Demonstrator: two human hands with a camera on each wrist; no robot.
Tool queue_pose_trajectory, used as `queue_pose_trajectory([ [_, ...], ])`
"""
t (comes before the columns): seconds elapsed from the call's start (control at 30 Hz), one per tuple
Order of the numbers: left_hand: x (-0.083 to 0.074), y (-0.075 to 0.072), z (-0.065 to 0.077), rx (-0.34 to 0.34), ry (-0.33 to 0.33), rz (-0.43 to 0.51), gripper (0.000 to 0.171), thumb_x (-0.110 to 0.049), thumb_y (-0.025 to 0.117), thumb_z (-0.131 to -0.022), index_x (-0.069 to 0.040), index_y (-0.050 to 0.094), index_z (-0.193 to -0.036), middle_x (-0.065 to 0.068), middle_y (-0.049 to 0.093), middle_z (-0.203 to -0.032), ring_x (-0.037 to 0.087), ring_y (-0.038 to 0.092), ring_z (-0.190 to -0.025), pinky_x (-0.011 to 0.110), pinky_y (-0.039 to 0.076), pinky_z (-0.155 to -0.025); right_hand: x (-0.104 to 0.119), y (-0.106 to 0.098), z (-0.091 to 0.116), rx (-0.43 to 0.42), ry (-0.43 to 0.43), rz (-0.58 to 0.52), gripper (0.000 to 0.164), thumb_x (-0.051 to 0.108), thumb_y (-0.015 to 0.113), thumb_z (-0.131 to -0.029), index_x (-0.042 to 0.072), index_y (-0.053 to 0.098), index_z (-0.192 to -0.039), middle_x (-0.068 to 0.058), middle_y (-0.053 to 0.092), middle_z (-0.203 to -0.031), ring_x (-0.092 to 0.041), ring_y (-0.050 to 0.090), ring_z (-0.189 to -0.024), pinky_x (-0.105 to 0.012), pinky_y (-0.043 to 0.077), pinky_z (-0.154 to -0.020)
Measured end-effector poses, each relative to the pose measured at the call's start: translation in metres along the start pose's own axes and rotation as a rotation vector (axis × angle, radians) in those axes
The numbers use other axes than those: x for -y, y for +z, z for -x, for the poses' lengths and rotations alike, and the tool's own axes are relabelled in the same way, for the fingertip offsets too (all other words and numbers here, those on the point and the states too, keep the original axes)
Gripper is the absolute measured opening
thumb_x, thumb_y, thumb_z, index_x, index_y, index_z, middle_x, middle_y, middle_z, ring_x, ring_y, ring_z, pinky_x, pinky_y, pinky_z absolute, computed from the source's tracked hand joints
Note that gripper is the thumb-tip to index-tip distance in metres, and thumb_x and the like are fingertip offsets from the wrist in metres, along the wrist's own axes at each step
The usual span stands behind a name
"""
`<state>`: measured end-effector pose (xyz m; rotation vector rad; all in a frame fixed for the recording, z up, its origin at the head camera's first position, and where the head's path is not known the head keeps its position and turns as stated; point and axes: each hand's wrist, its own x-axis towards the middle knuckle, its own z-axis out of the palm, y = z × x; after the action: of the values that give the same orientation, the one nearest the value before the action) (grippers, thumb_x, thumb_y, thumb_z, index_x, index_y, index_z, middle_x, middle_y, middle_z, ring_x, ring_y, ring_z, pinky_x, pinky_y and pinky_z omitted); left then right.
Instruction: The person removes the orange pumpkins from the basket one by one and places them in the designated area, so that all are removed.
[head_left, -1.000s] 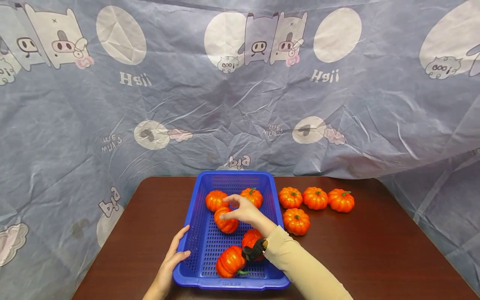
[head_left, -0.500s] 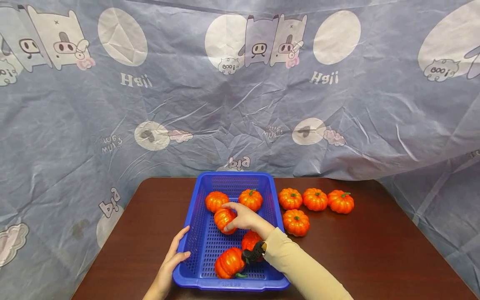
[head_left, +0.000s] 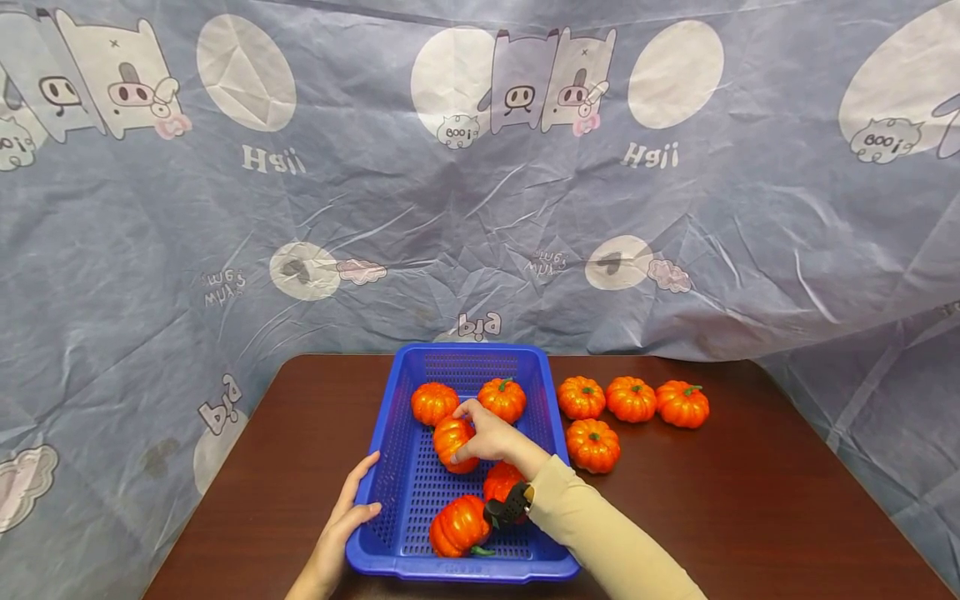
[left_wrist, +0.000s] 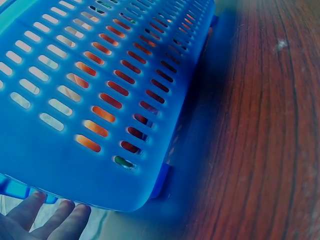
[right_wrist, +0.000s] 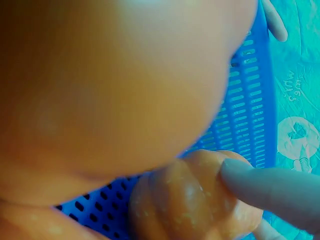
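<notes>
A blue plastic basket (head_left: 378,408) with slotted walls holds several small orange pumpkins. My right hand (head_left: 491,433) grips the middle pumpkin (head_left: 450,442), thumb on its near side and fingers on its far side. In the right wrist view the thumb (right_wrist: 270,190) presses on the gripped pumpkin (right_wrist: 185,200); a blurred orange pumpkin (right_wrist: 110,90) fills much of the foreground. My left hand (head_left: 339,521) rests against the basket's left rim, fingers mostly straight. In the left wrist view its fingertips (left_wrist: 75,217) touch the edge of the basket wall (left_wrist: 75,170).
Inside the basket, two pumpkins sit farther back (head_left: 434,404) and two nearer (head_left: 459,527), one partly hidden by the right wrist's black camera (head_left: 506,506). On the brown table (head_left: 720,500), several more pumpkins (head_left: 630,398) stand right of the basket. A grey printed cloth (head_left: 450,217) hangs behind.
My right hand has come down and its fingers have closed round the middle pumpkin, which has shifted slightly to the right. The left hand has stayed at the rim.
</notes>
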<state>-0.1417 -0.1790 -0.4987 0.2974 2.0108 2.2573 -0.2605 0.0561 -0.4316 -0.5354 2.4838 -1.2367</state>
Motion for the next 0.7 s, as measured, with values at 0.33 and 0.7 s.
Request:
queue_pose_trajectory([
  [0.33, -0.001, 0.001, 0.0, -0.006, -0.012, 0.011, 0.061, -0.009, 0.042, -0.091, -0.022, 0.022, -0.148, 0.017, 0.022, -0.146, 0.037, 0.031, -0.125, 0.039, 0.04, -0.094, 0.0, -0.004, 0.002, 0.028, -0.026, -0.024, 0.082, 0.014, 0.082, -0.064, 0.002, 0.042, -0.135, -0.017, 0.051, -0.117, -0.029, 0.053, -0.102, -0.043, 0.044, -0.086],
  [0.7, -0.002, 0.002, 0.001, 0.006, 0.004, 0.026, 0.061, -0.007, 0.04, -0.092, -0.021, 0.02, -0.148, 0.019, 0.022, -0.145, 0.039, 0.031, -0.125, 0.043, 0.04, -0.093, 0.016, -0.019, 0.009, 0.059, -0.003, -0.314, 0.067, 0.011, 0.076, -0.069, 0.007, 0.051, -0.131, -0.013, 0.047, -0.121, -0.02, 0.058, -0.09, -0.033, 0.05, -0.075],
])
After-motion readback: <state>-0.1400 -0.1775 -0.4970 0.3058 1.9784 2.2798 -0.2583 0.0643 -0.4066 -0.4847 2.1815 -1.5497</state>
